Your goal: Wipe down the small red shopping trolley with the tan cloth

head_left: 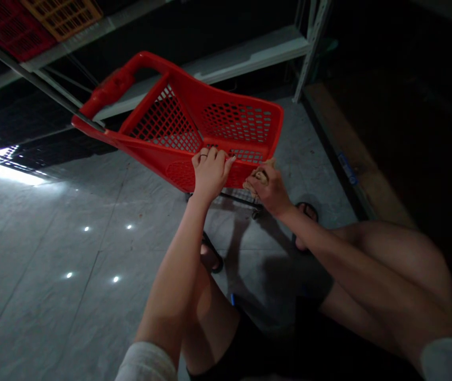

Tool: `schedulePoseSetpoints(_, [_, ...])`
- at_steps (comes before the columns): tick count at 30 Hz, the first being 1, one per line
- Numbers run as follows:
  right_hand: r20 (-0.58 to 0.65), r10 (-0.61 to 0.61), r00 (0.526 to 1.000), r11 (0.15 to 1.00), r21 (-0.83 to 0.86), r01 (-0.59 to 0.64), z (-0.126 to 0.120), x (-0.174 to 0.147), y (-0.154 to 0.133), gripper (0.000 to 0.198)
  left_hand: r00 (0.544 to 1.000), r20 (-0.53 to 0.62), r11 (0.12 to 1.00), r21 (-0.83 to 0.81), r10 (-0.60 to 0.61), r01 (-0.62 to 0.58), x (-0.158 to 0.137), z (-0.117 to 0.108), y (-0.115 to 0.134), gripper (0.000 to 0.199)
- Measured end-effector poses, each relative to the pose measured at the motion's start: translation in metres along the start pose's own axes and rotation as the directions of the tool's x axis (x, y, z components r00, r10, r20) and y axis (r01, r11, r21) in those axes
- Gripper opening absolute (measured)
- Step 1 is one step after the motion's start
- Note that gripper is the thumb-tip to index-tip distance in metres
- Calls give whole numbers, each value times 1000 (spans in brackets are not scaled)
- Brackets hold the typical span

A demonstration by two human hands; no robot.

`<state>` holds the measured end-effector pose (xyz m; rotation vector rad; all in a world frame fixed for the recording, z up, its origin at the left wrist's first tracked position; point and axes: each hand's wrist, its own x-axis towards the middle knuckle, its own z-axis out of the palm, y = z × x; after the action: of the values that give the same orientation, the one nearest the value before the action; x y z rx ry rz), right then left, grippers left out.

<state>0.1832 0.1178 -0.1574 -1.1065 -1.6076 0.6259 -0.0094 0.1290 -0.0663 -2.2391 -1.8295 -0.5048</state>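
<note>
A red plastic shopping cart with lattice sides stands in front of me, its handle toward the upper left. My left hand grips the near rim of its basket, fingers curled over the edge and thumb along the rim. Near the basket's right corner, my right hand is closed round a crumpled tan cloth. The cloth lies against the cart's near corner. Part of it is hidden inside my fingers.
Behind the cart runs a metal shelf, with a red crate and a yellow crate at upper left. A wooden board edges the dark area on the right. My sandalled feet are on the grey floor beside the cart.
</note>
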Motion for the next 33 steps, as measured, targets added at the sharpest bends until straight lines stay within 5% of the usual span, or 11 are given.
schedulePoseSetpoints(6, [108,-76,991,984,-152,92,-13,-5,27,17,997,-12,997,2,81,-81,9,3,15,43])
schedulePoseSetpoints(12, [-68,-324,943,918,-262,297,-48,13,-8,19,965,117,969,-104,236,-224,9,-5,34,31])
schedulePoseSetpoints(16, [-209,-262,942,915,-365,174,-40,12,-4,29,933,101,935,-122,344,-332,-4,-25,39,41])
schedulePoseSetpoints(19, [-298,-185,937,905,-423,44,-25,0,15,39,977,-3,976,-44,211,-211,-18,-44,28,35])
schedulePoseSetpoints(23, [-364,-203,909,900,-434,27,-14,-8,32,44,994,-111,999,33,20,-17,-34,-54,11,36])
schedulePoseSetpoints(27, [-461,-135,877,913,-401,-70,-8,-6,37,49,992,-124,999,34,8,-4,-38,-45,16,39])
schedulePoseSetpoints(33, [-592,81,802,974,-125,-190,7,10,62,59,988,-144,999,-26,-47,44,-32,-31,26,43])
